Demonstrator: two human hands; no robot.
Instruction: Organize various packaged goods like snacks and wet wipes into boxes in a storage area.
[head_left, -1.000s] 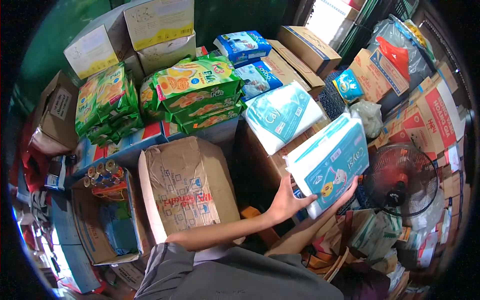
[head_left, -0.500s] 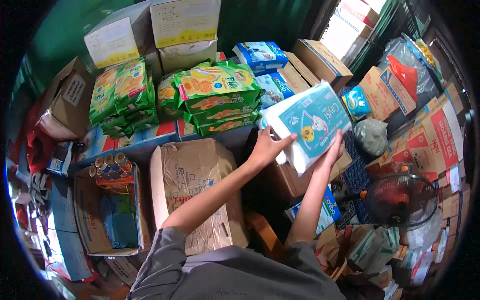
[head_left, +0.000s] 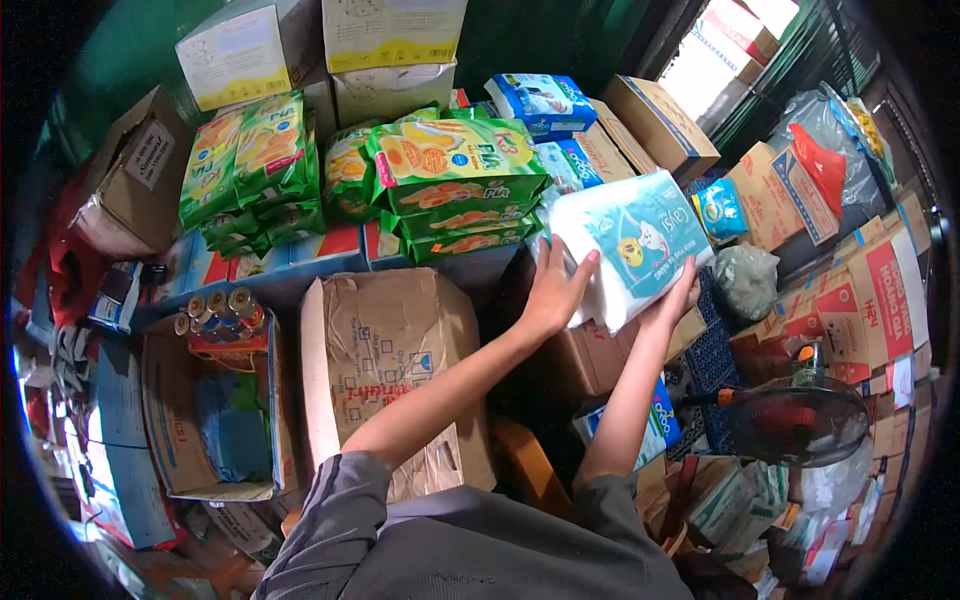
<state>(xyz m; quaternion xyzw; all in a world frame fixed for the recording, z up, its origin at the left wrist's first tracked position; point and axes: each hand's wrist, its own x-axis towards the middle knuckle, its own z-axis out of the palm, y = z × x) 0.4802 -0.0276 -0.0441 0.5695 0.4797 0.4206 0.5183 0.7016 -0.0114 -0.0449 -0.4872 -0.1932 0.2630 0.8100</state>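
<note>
Nearest, at the lower edge, one grey shirt, with two bare forearms stretched out from its sleeves. Beyond, one teal-and-white package between both hands: left hand at its left side, thumb and fingers apart and pressed against it; right hand at its lower right edge, fingers bent up over that edge. Both half closed, with a hold on the package from opposite sides. Cannot tell whether one package or several in the grip, given the white wrapping layered under the label. Directly below, one brown box; cannot tell whether touching it.

Just right of the right forearm, one blue package; farther right, one fan. Left of the left forearm, one closed carton with red print, then one open carton with at least four capped jars at its far end.

Farther off, two piles of green packs: three visible in the right pile's front stack, two on top of the left, those beneath too crowded to count. Behind the held package, two more blue packages; to the right, one red bag. Farthest, two white-and-yellow box faces before a green wall.
</note>
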